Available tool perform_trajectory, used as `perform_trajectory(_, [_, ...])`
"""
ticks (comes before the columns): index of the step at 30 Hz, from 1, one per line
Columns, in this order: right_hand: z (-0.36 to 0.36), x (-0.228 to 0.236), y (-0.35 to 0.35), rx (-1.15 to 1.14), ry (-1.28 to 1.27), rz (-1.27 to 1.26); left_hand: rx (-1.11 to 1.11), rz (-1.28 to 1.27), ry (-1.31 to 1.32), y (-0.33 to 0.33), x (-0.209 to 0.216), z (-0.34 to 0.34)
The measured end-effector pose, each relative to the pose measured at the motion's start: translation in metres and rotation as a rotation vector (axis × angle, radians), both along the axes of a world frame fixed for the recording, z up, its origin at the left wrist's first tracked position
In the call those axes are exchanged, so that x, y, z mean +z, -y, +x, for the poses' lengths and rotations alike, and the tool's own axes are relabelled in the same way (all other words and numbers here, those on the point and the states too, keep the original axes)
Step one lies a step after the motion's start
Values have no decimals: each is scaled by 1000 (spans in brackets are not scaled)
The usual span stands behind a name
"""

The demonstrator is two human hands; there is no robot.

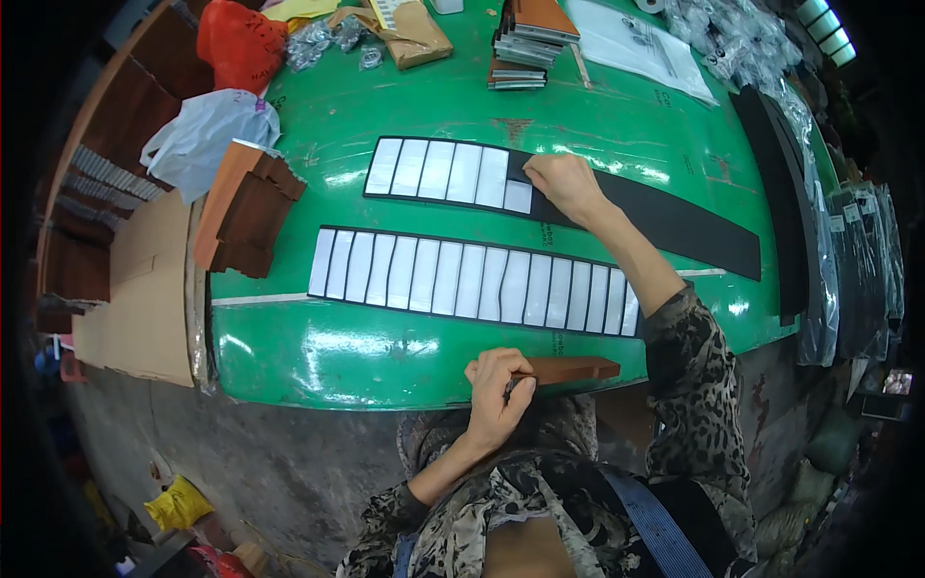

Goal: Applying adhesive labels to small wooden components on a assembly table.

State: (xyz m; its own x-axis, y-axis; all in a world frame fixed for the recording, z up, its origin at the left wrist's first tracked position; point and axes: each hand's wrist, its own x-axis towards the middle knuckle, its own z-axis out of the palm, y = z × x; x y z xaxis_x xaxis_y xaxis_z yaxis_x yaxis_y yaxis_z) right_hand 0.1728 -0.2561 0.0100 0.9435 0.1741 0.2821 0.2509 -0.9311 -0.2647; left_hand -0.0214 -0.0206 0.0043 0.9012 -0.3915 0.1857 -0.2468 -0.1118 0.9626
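A long black strip (674, 222) lies across the green table, its left part carrying a row of white rectangular panels (436, 170). My right hand (568, 185) is over this strip, fingers pinched beside a shorter white piece (517, 197) at the row's end. What the fingertips hold, if anything, is hidden. Nearer to me lies a second black strip with white panels (472, 279) along its length. At the front edge my left hand (499, 390) is closed round the left end of a brown flat block (570, 369). A small dark thing shows between its fingers.
Brown stacked pieces (251, 212) stand at the table's left beside a white plastic bag (214, 140) and a red bag (241, 43). Another stack (528, 48) is at the back. Black strips (785, 202) lie along the right edge, with clear plastic wrapping (732, 39) behind.
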Motion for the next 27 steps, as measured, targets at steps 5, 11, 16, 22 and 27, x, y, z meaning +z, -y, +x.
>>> perform_trajectory(5, [-32,-10,-15,130,282,-232,-20,50,7,-1,0,2])
perform_trajectory(11, [-80,36,-9,-106,-17,473,128,108,125,0,5,0])
perform_trajectory(16, [-170,51,23,-285,-342,1155,148,494,810,15,22,0])
perform_trajectory(22, [-260,38,24,-400,-435,1223,100,729,892,40,16,-24])
perform_trajectory(27, [-277,44,7,-176,-177,625,121,851,787,52,-1,-42])
